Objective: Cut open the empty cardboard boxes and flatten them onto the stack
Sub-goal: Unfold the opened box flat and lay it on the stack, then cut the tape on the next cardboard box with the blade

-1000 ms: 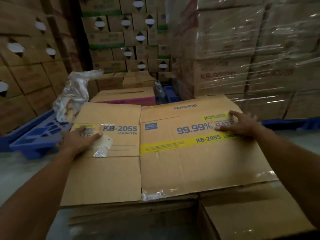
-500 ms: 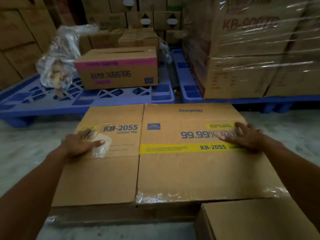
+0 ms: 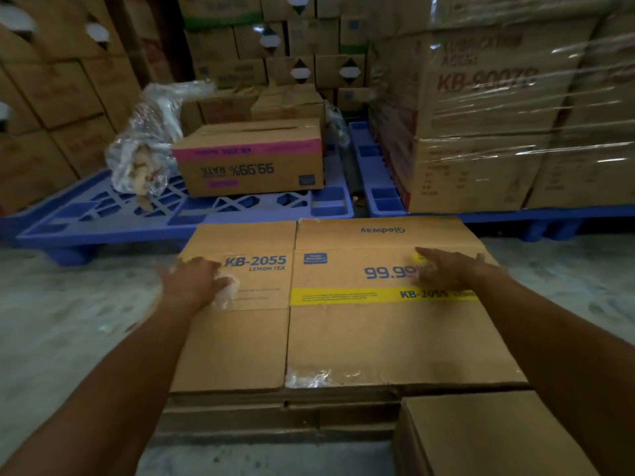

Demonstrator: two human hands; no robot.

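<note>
A flattened brown KB-2055 box [image 3: 343, 338] with a yellow stripe lies on top of the stack of flat cardboard [image 3: 275, 413] on the floor. My left hand [image 3: 194, 281] rests on its left panel, fingers curled around a crumpled wad of clear tape [image 3: 226, 286]. Flat on the right panel lies my right hand [image 3: 446, 269], fingers spread over the blue "99.99%" print. An unflattened brown box with a pink stripe [image 3: 251, 163] stands upside down on the blue pallet [image 3: 171, 214] beyond.
A clear plastic bag of scraps [image 3: 147, 149] sits on the pallet's left. Shrink-wrapped cartons [image 3: 498, 115] fill a second pallet at the right. Another brown box [image 3: 488, 438] stands at the near right. Stacked cartons wall the left and back. Grey concrete floor [image 3: 68, 321] lies either side.
The flattened box has come down level onto the stack. My view has tipped downward and nearer. Both hands have stayed on the cardboard, the left fingers curling tighter over the tape wad.
</note>
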